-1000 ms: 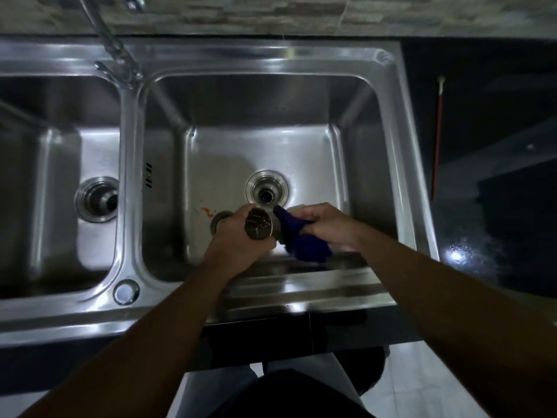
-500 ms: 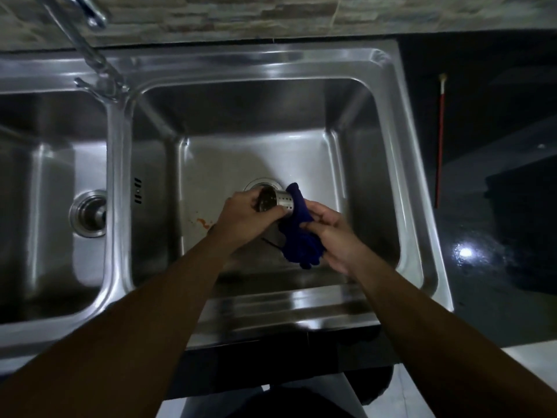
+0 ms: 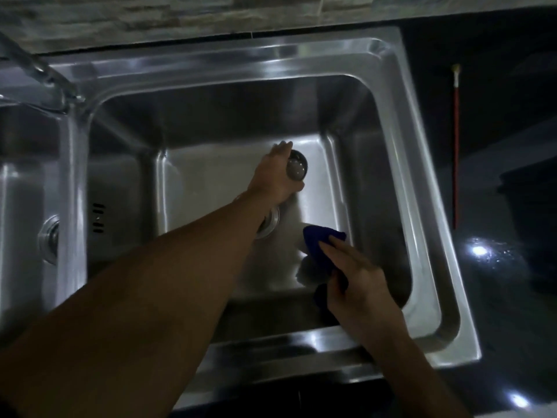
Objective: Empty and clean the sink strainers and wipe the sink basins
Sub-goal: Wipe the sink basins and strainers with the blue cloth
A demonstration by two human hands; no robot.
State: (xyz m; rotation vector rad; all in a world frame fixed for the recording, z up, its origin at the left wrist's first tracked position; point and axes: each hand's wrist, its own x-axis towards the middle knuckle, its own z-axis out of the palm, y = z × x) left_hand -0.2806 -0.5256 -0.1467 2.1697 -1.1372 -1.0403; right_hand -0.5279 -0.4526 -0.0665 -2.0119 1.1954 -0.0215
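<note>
My left hand grips a round perforated metal strainer above the back of the right sink basin. My left forearm partly hides the drain opening of that basin. At the front right of the same basin, my right hand holds a dark blue cloth against the floor, with its fingers lying over the cloth. The left basin's drain shows at the left edge.
The faucet rises at the upper left, between the two basins. A thin red stick lies on the dark countertop to the right of the sink. A stone-tiled wall runs along the back.
My left hand has carried the strainer away from the cloth toward the back of the basin. My right hand has lowered the blue cloth onto the basin floor. The camera has shifted right.
</note>
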